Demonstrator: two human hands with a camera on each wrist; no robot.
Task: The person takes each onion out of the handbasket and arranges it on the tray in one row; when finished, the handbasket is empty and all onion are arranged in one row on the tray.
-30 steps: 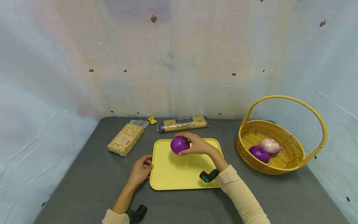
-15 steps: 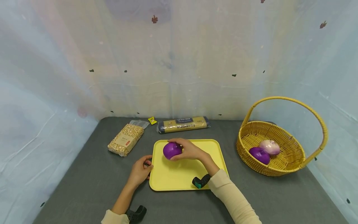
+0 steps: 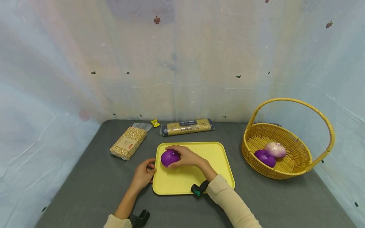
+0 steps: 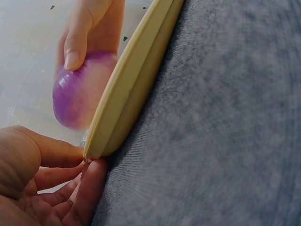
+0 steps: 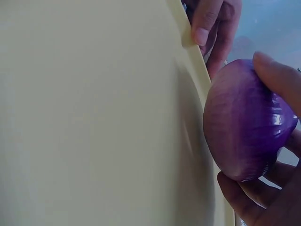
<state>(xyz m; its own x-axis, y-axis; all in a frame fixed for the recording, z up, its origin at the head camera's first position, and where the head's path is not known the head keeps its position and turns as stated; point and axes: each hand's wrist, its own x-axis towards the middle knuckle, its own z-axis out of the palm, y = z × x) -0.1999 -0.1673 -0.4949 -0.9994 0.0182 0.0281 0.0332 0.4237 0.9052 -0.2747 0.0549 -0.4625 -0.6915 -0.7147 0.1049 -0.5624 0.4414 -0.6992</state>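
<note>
My right hand (image 3: 186, 157) grips a shiny purple onion (image 3: 169, 158) between thumb and fingers, over the left part of the yellow tray (image 3: 196, 177). The right wrist view shows the onion (image 5: 244, 122) close to the tray's rim, its shadow falling on the tray; whether the two touch, I cannot tell. At the tray's left edge my left hand (image 3: 142, 174) pinches the rim. In the left wrist view its thumb (image 4: 61, 154) lies on one side of the rim and a finger on the other.
On the right stands a yellow wicker basket (image 3: 249, 160) with a tall handle, holding another purple onion (image 3: 265, 157) and a pale pinkish one (image 3: 275, 149). Behind the tray lie a spaghetti pack (image 3: 187, 127), a small yellow wrapped packet (image 3: 155, 123) and a bag of grains (image 3: 128, 142).
My right hand has moved left and toward me with the onion, from the tray's upper middle to its left part. The left hand has stayed on the tray's edge.
</note>
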